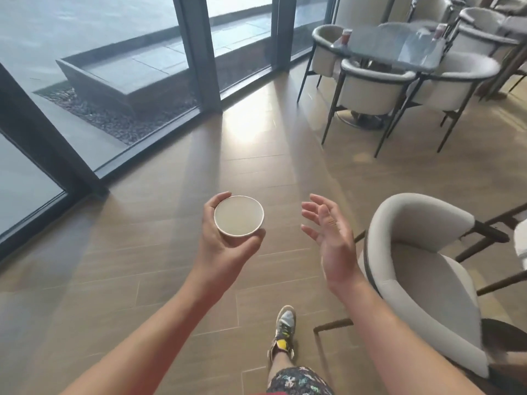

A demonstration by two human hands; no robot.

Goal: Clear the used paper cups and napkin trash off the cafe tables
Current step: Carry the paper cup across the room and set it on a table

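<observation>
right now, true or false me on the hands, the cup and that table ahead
1. The left hand has its grip round a cup. True.
2. The right hand holds a napkin. False: it is open and holds nothing.
3. The cup has a lid on. False: its top is open and the pale inside shows.
4. Items stand on the table ahead. True, though they are too blurred to name.
5. A chair stands just right of the right hand. True.
</observation>
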